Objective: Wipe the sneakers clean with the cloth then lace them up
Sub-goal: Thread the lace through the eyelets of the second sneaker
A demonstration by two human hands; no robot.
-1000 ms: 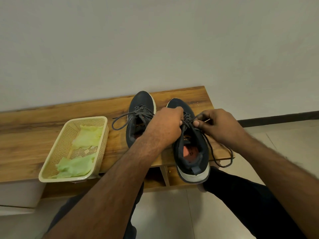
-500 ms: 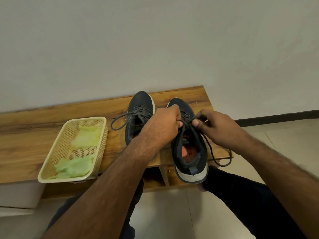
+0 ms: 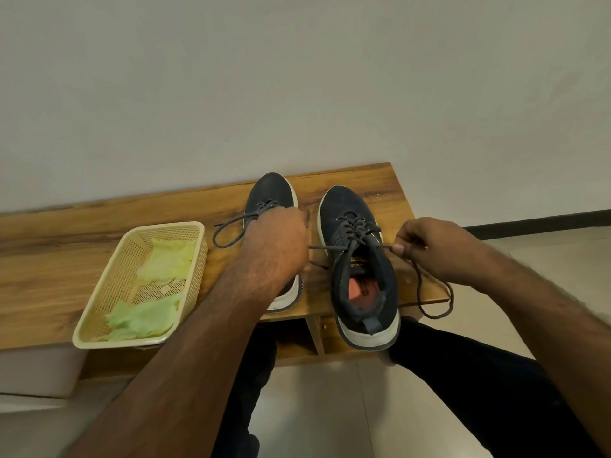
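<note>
Wooden surface [image 3: 82, 259] against a plain wall. I see, left to right: basket [image 3: 99, 325] holding green cloth [image 3: 145, 320]; left sneaker [image 3: 274, 193]; left hand [image 3: 277, 239] and right hand [image 3: 436, 249] each pinching a lace end [image 3: 330, 247] of right sneaker [image 3: 360, 259], pulled taut. Lacing step; next, I judge, cross and knot.

A cream plastic mesh basket [image 3: 99, 317] sits on the wooden desk [image 3: 49, 259], which stands against a plain white wall [image 3: 297, 77] above a pale tiled floor [image 3: 314, 408].

Two sneakers [image 3: 358, 259] sit side by side on the bench [image 3: 66, 259], basket [image 3: 99, 312] to their left.
</note>
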